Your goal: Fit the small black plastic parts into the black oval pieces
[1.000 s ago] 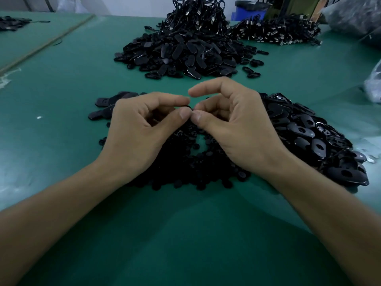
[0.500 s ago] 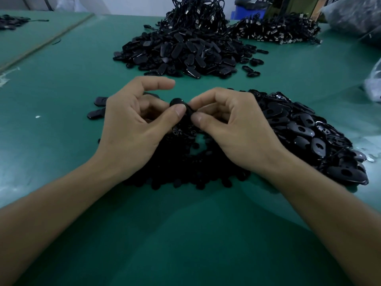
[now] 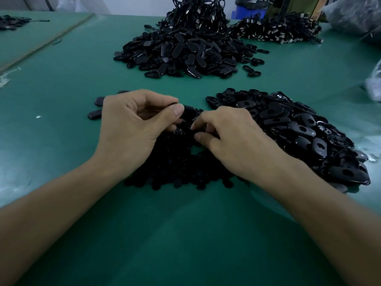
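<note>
Left hand (image 3: 134, 129) pinches one black oval piece (image 3: 189, 111) between thumb and curled index finger, other fingers tucked under. The piece pokes out past the thumb tip, just above the heap. Right hand (image 3: 237, 145) is down on the heap of small black plastic parts (image 3: 175, 168), fingers curled, index tip and thumb tip close with a slight gap. Can't tell if a part is pinched there: black on black, too small.

Supply pile of oval pieces (image 3: 299, 129), holes showing, lies just right of the right hand and touches the small-parts heap. A few loose ovals (image 3: 95, 115) sit on the green table mat (image 3: 185, 234) left of the left hand. A bigger far pile (image 3: 185, 52) is well apart at the back, with a cabled pile (image 3: 278, 32) behind it.

Step, as I read it: picking a small part to fit into the held oval.

Risks:
- The parts are tiny and packed, so the pinch may lift two or none.
- A part could go in cocked or the wrong way round and seat only halfway. Low contrast would make that hard to spot.
- The left thumb likely covers much of the oval. A regrip to expose the hole could let it slip into the heap.
- The two near piles touch, so a dropped piece could mix into the wrong stock.
</note>
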Motion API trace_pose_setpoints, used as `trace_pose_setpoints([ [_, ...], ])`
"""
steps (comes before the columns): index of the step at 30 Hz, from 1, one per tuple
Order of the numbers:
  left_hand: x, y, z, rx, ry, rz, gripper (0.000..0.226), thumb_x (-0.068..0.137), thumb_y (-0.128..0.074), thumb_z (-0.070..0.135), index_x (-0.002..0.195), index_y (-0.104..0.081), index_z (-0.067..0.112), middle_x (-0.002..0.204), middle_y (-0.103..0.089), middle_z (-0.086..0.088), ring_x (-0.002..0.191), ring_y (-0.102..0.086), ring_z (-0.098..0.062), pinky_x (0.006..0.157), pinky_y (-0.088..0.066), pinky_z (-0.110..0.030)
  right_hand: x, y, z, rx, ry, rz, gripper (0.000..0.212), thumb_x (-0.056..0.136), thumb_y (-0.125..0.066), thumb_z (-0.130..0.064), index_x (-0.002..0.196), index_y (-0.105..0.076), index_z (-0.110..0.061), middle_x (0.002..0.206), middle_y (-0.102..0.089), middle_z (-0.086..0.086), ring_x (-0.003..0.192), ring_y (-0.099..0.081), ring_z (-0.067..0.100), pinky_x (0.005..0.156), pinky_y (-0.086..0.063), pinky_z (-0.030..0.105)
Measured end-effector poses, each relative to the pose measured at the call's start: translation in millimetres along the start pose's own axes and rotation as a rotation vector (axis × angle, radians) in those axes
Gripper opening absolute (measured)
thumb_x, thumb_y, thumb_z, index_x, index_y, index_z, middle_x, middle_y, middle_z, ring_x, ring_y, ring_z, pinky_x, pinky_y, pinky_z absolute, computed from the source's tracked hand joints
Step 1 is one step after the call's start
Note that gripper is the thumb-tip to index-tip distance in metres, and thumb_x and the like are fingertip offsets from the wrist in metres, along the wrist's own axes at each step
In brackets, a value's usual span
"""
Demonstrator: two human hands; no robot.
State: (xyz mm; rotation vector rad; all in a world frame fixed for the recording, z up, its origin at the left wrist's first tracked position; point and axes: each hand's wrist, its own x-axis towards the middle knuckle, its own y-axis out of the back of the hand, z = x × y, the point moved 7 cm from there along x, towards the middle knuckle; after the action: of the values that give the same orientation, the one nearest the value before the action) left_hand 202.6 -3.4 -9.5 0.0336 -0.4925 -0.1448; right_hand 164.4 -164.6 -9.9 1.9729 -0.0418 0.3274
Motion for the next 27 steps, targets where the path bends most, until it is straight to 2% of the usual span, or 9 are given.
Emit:
trace_pose_setpoints([
  [4, -0.1, 0.2, -2.3, -0.046, 0.021, 0.008, 0.012, 0.086, -0.078, 0.009, 0.092, -0.074, 0.018, 0.079, -0.077, -0.001, 0.073, -0.076, -0.02, 0.067, -0.059, -0.022, 1.9, 0.6, 0.1, 0.057, -0.006, 0.021, 0.002, 0.095, -0.067, -0.028, 0.096, -0.068, -0.028, 0.092, -0.058, -0.01, 0.088, -0.057, 0.013, 0.083, -0.051, 0.035],
  [6, 0.3, 1.2, -3.6, -0.041, 0.029, 0.008, 0.015, 0.087, -0.077, 0.008, 0.098, -0.072, 0.017, 0.08, -0.077, 0.001, 0.074, -0.076, -0.02, 0.068, -0.059, -0.022, 2.4, 1.0, 0.2, 0.093, -0.011, 0.031, 0.004, 0.093, -0.069, -0.026, 0.092, -0.068, -0.03, 0.091, -0.06, -0.011, 0.086, -0.06, 0.01, 0.082, -0.053, 0.034],
  [11, 1.5, 3.7, -6.5, -0.044, 0.044, 0.032, 0.012, 0.088, -0.077, 0.009, 0.094, -0.073, 0.019, 0.08, -0.077, 0.0, 0.075, -0.076, -0.019, 0.069, -0.06, -0.022, 0.9, 6.5, -0.6, 0.157, -0.015, 0.103, 0.004, 0.092, -0.069, -0.025, 0.089, -0.07, -0.028, 0.077, -0.064, -0.015, 0.071, -0.061, 0.003, 0.072, -0.056, 0.031],
  [14, 1.5, 5.1, -8.2, -0.055, 0.049, 0.047, 0.011, 0.088, -0.076, 0.008, 0.093, -0.073, 0.017, 0.081, -0.077, 0.0, 0.075, -0.077, -0.019, 0.069, -0.06, -0.023, 0.5, 12.9, -2.3, 0.195, -0.008, 0.153, 0.008, 0.097, -0.06, -0.024, 0.09, -0.062, -0.026, 0.075, -0.064, -0.011, 0.065, -0.059, 0.005, 0.06, -0.051, 0.027],
  [16, 1.7, 5.9, -8.9, -0.063, 0.052, 0.053, 0.01, 0.089, -0.075, 0.007, 0.093, -0.073, 0.016, 0.082, -0.078, -0.001, 0.076, -0.077, -0.019, 0.07, -0.06, -0.023, 0.6, 14.3, -4.0, 0.218, 0.001, 0.15, 0.009, 0.099, -0.056, -0.021, 0.091, -0.057, -0.023, 0.076, -0.066, -0.007, 0.065, -0.06, 0.009, 0.057, -0.05, 0.028],
  [18, 2.0, 6.0, -9.8, -0.067, 0.059, 0.058, 0.01, 0.089, -0.074, 0.007, 0.093, -0.072, 0.016, 0.082, -0.078, -0.002, 0.076, -0.077, -0.02, 0.07, -0.06, -0.023, -0.3, 16.1, -6.8, 0.249, 0.02, 0.159, 0.008, 0.098, -0.057, -0.017, 0.091, -0.058, -0.021, 0.075, -0.066, -0.006, 0.067, -0.06, 0.01, 0.058, -0.049, 0.024],
  [22, 2.5, 5.6, -9.7, -0.054, 0.058, 0.056, 0.011, 0.09, -0.074, 0.007, 0.093, -0.072, 0.018, 0.083, -0.078, -0.002, 0.077, -0.077, -0.019, 0.07, -0.06, -0.023, -1.3, 18.6, -6.3, 0.329, 0.01, 0.193, 0.008, 0.091, -0.068, -0.013, 0.091, -0.07, -0.021, 0.076, -0.066, -0.013, 0.075, -0.063, 0.001, 0.066, -0.049, 0.01],
  [25, 2.4, 5.5, -9.3, -0.045, 0.056, 0.05, 0.011, 0.089, -0.075, 0.008, 0.093, -0.073, 0.018, 0.083, -0.078, -0.001, 0.077, -0.077, -0.018, 0.07, -0.06, -0.023, -1.1, 18.2, -4.4, 0.356, 0.004, 0.204, 0.004, 0.09, -0.074, -0.019, 0.093, -0.073, -0.022, 0.077, -0.068, -0.015, 0.077, -0.065, -0.002, 0.072, -0.05, 0.008],
  [27, 2.0, 5.4, -9.2, -0.044, 0.055, 0.047, 0.012, 0.089, -0.075, 0.008, 0.093, -0.073, 0.019, 0.084, -0.078, -0.002, 0.077, -0.077, -0.019, 0.071, -0.06, -0.023, -0.5, 17.5, -1.8, 0.361, -0.008, 0.198, 0.01, 0.09, -0.074, -0.017, 0.097, -0.073, -0.024, 0.08, -0.068, -0.016, 0.079, -0.065, -0.003, 0.075, -0.051, 0.009],
])
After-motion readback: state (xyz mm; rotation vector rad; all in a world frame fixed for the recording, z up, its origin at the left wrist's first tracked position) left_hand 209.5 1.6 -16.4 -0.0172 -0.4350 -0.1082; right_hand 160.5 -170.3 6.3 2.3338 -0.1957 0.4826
